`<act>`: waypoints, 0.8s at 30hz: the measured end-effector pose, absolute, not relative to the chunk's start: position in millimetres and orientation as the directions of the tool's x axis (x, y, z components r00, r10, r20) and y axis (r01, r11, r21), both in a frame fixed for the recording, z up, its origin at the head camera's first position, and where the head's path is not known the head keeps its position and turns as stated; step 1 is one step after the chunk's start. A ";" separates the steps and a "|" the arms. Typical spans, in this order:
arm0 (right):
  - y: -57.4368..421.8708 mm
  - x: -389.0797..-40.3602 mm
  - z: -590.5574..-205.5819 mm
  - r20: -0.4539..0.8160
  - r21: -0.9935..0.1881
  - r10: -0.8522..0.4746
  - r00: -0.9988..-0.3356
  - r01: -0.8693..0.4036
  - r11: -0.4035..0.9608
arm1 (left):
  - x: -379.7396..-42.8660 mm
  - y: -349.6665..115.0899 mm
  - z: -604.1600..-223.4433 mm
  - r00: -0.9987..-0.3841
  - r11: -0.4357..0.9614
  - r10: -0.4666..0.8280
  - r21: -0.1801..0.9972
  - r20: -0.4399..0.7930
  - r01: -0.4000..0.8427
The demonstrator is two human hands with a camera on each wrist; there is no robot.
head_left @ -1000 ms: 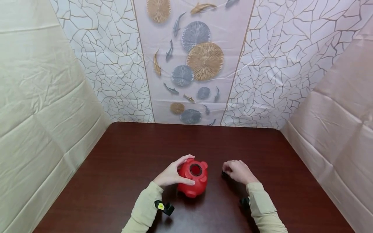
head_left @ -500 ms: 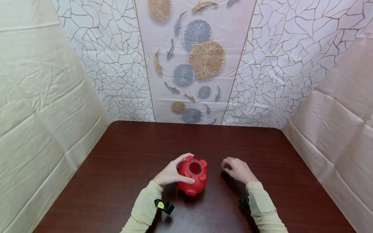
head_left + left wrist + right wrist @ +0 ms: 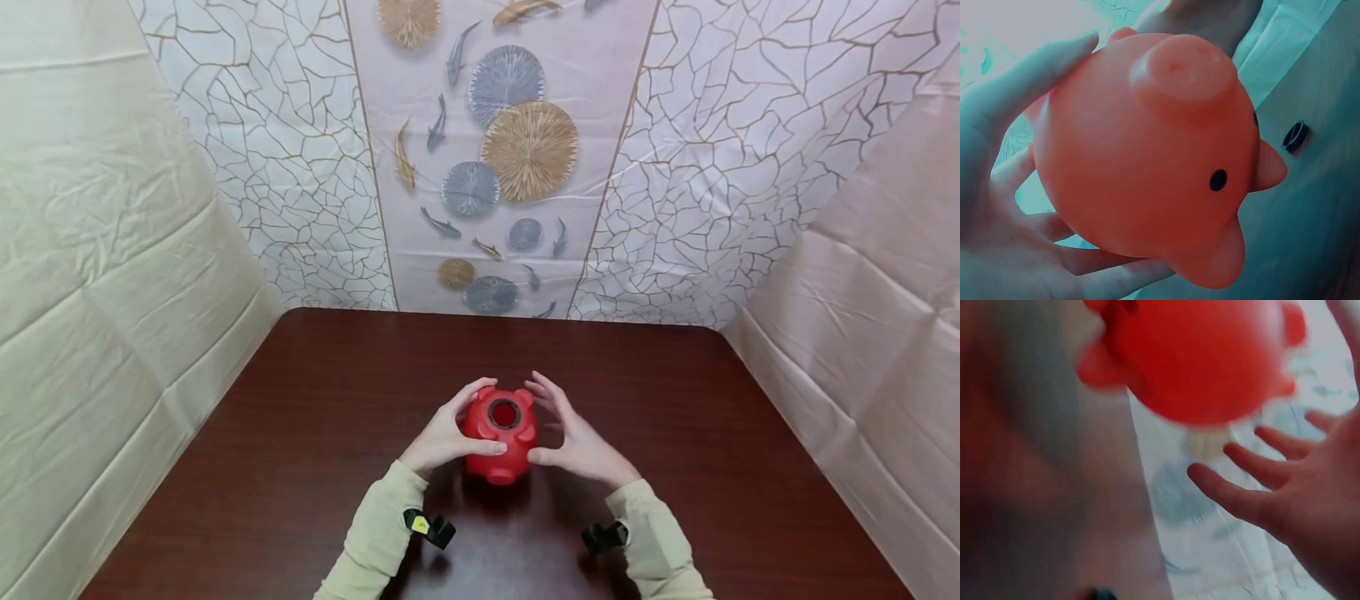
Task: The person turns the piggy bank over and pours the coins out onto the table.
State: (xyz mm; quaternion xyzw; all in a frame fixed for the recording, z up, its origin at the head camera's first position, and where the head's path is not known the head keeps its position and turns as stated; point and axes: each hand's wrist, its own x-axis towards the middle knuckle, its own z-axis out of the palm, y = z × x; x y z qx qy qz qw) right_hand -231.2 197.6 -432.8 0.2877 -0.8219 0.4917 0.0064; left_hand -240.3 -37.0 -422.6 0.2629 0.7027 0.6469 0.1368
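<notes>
A red piggy bank [image 3: 501, 454] is held belly up, the round dark-rimmed hole in its belly facing the head camera. My left hand [image 3: 442, 437] grips it from the left, thumb on the near side and fingers round the far side. In the left wrist view the piggy bank's [image 3: 1141, 144] snout, eye and ears show. My right hand [image 3: 581, 442] is at its right side, fingers spread and extended; in the right wrist view these fingers [image 3: 1241, 500] stand apart from the red body. A small black round cap [image 3: 1296, 136] lies on the table, seen in the left wrist view.
The dark brown table [image 3: 360, 367] has a patterned cloth [image 3: 480, 167] behind it and pale cloth walls on both sides. Each forearm carries a black wrist camera, the left [image 3: 431, 527] and the right [image 3: 604, 537].
My right hand has left the black cap on the table and moved left to the piggy bank, its fingers spreading. The left hand and piggy bank have shifted slightly away from me.
</notes>
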 end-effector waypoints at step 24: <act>171.8 -218.5 -436.9 0.307 -0.931 -0.106 -0.946 -0.276 -0.238 | -252.5 -32.7 -437.3 -0.797 -0.194 0.574 0.977 0.188 0.091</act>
